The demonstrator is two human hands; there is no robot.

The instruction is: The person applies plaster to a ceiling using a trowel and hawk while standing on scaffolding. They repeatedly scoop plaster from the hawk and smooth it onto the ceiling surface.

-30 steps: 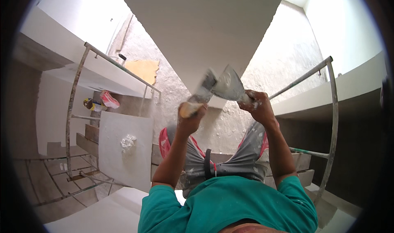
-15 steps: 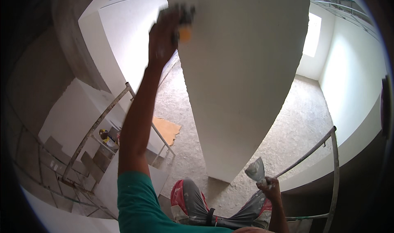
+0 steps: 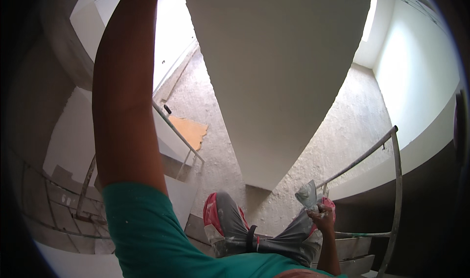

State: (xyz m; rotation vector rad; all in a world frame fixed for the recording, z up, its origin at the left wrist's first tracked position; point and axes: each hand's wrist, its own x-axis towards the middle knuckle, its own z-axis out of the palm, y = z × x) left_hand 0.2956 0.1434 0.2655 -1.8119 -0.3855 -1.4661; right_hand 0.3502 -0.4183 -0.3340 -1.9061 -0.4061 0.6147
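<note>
My left arm [image 3: 128, 96], in a green sleeve, reaches up along the left side, and its hand lies beyond the upper edge of the view. In front of me stands a tall, pale plastered wall section [image 3: 279, 82] with rough side edges. Low on the right, my right hand [image 3: 321, 217] is closed round the handle of a putty knife [image 3: 307, 194]. Its broad blade points up and is smeared with whitish filler. The knife is held near my right knee, apart from the wall.
Metal scaffold rails rise on the right [image 3: 397, 180] and left [image 3: 176, 132]. Beyond the left rail, an orange-brown sheet [image 3: 190, 132] lies on the rough, dusty floor [image 3: 215, 170] below. A white wall [image 3: 416, 72] stands at the far right.
My left hand, earlier at the wall's upper left edge with a blurred tool showing orange, has gone up out of view. The view has shifted; my right hand still holds the putty knife.
</note>
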